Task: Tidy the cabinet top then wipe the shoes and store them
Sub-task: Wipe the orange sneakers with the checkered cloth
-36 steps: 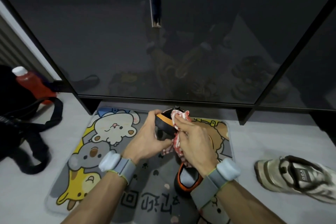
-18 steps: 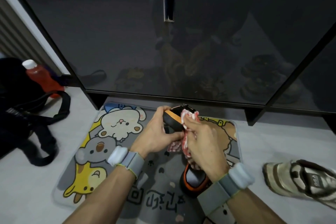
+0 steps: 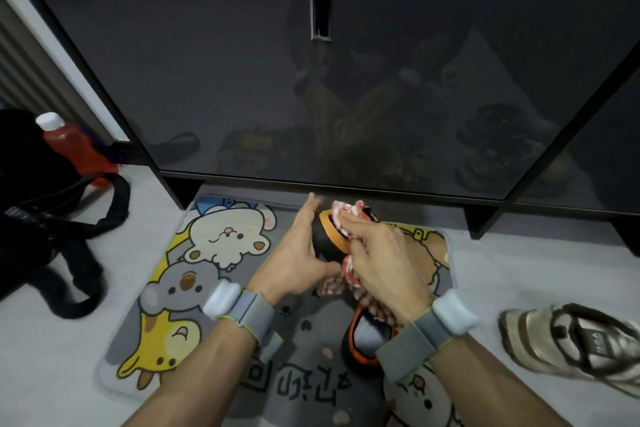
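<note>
A black shoe with an orange rim (image 3: 327, 239) is held above the cartoon floor mat (image 3: 214, 260), toe up. My left hand (image 3: 298, 253) grips its left side. My right hand (image 3: 381, 267) is closed on a red-and-white checked cloth (image 3: 346, 218) and presses it against the top of the shoe; the cloth's tail hangs below my palm. The shoe's heel opening (image 3: 363, 340) shows under my right wrist. A beige and brown sneaker (image 3: 568, 347) lies on its side on the floor at the right. The dark shoe cabinet (image 3: 242, 62) stands shut straight ahead.
The cabinet has a recessed metal handle (image 3: 321, 2) and short legs (image 3: 479, 224). A black bag with straps (image 3: 41, 218) and a red bottle with a white cap (image 3: 72, 146) lie on the pale floor at the left.
The cloth in my right hand has slid up from the shoe's side to its top edge. My left fingers have straightened along the shoe. The view shifted slightly left and down.
</note>
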`<state>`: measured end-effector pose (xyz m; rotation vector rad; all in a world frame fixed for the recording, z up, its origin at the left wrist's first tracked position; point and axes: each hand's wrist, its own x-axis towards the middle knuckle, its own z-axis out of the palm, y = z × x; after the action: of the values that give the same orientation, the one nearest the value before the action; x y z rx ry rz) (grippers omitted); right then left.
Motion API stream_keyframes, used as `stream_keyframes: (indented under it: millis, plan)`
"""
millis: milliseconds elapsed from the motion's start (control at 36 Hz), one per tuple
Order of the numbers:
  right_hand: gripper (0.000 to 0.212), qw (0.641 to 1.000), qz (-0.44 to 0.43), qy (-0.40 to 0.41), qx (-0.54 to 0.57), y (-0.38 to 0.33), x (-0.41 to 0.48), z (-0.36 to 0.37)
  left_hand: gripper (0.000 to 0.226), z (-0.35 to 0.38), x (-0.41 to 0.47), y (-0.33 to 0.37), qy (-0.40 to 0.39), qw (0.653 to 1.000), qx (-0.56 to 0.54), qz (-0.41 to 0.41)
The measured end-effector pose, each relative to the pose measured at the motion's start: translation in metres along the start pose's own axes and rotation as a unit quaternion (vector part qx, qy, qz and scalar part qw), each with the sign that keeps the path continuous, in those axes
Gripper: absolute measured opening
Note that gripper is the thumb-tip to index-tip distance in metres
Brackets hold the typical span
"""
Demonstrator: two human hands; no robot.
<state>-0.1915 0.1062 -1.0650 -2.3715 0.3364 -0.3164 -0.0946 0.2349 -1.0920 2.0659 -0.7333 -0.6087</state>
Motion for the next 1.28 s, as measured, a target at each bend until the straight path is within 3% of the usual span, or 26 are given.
stream_keyframes:
  millis: [111,194,333,444,528,611,722,833,944,1083,1278]
  plan:
    - [0.056,0.998,0.050,-0.025,-0.027,0.009,0.003,0.004,0.126,-0.003,-0.001,-0.002,-0.013,1.000,0.017,-0.010]
    - [0.059,1.000,-0.007,-0.022,-0.003,-0.010,0.003,0.007,0.129,0.000,0.000,-0.005,0.012,1.000,-0.012,-0.021]
    - [0.054,0.994,-0.078,-0.059,0.042,-0.027,-0.006,0.009,0.115,0.002,-0.002,-0.015,0.036,0.998,-0.044,-0.017]
    - [0.045,1.000,-0.005,0.005,0.011,-0.013,-0.002,0.006,0.109,-0.005,0.001,-0.021,0.056,0.994,-0.051,-0.081]
    - [0.040,0.996,0.082,-0.005,-0.040,0.007,-0.001,-0.001,0.102,-0.007,-0.001,-0.028,0.081,0.988,-0.061,-0.115]
    - [0.040,0.987,0.146,-0.016,-0.069,0.022,-0.001,-0.016,0.072,-0.006,-0.003,-0.035,0.115,0.971,-0.144,-0.150]
    - [0.032,0.981,0.181,0.021,-0.062,0.037,-0.002,-0.044,0.067,-0.009,-0.003,-0.048,0.183,0.963,-0.126,-0.153]
    - [0.025,0.978,0.192,0.049,-0.064,0.043,-0.005,-0.076,0.051,-0.014,0.000,-0.055,0.229,0.924,-0.257,-0.167]
    - [0.022,0.968,0.229,0.042,-0.090,0.052,-0.006,-0.098,0.037,-0.021,0.008,-0.045,0.279,0.904,-0.285,-0.154]
    - [0.023,0.948,0.284,0.017,-0.145,0.071,-0.021,-0.104,0.030,-0.025,0.020,-0.041,0.289,0.925,-0.207,-0.131]
    - [0.028,0.927,0.329,-0.032,-0.176,0.106,-0.035,-0.086,0.039,-0.002,0.030,-0.034,0.172,0.962,-0.175,-0.123]
